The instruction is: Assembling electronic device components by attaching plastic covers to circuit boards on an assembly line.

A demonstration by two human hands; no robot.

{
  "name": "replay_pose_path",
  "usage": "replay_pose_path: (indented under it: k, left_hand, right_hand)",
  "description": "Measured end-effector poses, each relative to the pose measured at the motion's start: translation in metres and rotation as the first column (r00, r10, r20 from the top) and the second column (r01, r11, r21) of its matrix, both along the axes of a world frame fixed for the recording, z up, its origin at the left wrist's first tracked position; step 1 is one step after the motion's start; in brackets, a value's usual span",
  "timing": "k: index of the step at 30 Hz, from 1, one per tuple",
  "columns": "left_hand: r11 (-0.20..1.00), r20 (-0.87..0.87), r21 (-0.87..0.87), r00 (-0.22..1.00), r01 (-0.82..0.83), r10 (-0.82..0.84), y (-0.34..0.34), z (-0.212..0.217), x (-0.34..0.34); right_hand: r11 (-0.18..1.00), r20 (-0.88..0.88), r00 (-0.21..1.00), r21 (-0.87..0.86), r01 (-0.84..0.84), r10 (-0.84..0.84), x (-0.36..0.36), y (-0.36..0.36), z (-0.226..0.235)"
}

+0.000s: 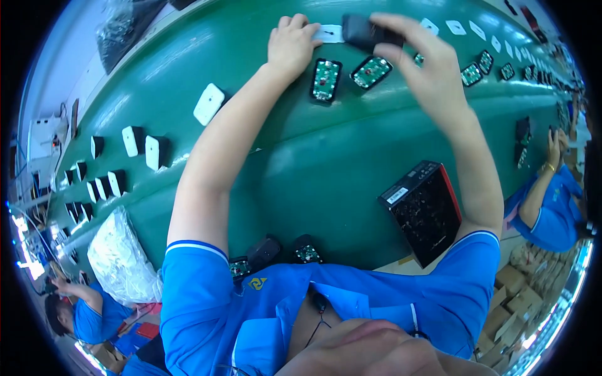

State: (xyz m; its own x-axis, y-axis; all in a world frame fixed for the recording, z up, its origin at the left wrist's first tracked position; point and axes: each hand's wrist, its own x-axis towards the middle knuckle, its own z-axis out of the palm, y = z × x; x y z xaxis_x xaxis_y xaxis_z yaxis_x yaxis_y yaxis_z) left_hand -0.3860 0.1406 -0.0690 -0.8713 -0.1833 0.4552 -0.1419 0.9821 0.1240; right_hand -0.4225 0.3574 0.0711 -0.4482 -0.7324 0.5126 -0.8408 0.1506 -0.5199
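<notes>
At the far side of the green bench, my left hand [290,49] has its fingers curled, with thumb and forefinger at the left end of a white plate [328,34]. A small dark mark shows on the plate. My right hand [433,66] grips a black plastic housing [362,32] by its right side, its left end close to the plate. The hand is a little blurred. Just below lie a black housing with a green circuit board [325,80] and a second open housing with a board [371,73], slightly turned.
Housings with white faces [153,153] stand on the left, beside a clear plastic bag [124,257]. White plates [456,27] and circuit-board housings [471,74] line the far right. A black box [425,213] lies near my right elbow. Co-workers sit at both sides.
</notes>
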Motion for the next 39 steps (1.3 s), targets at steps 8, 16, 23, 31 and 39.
replay_pose_path:
  k: [8,16,23,31,39]
  left_hand:
    - [0.951,-0.213,0.26,0.971,0.167,-0.112,-0.014,0.004,0.016]
    - [0.957,-0.041,0.239,0.986,0.165,-0.16,-0.02,0.004,0.022]
    - [0.978,-0.013,0.162,0.992,0.13,-0.129,-0.021,0.004,0.027]
    - [0.991,-0.004,-0.038,0.992,0.128,-0.128,-0.022,-0.001,0.032]
    - [0.975,-0.139,0.004,0.966,0.222,-0.219,-0.021,-0.017,0.04]
  right_hand:
    - [0.963,-0.079,0.996,0.268,-0.03,0.053,-0.09,-0.076,-0.08]
    - [0.84,0.052,0.99,0.524,-0.14,0.132,-0.092,-0.104,-0.076]
    - [0.82,0.093,0.989,0.552,-0.147,0.115,-0.089,-0.108,-0.079]
    - [0.838,-0.104,0.972,0.53,-0.125,0.211,-0.084,-0.112,-0.094]
    - [0.898,-0.187,0.957,0.423,-0.124,0.22,-0.064,-0.106,-0.112]
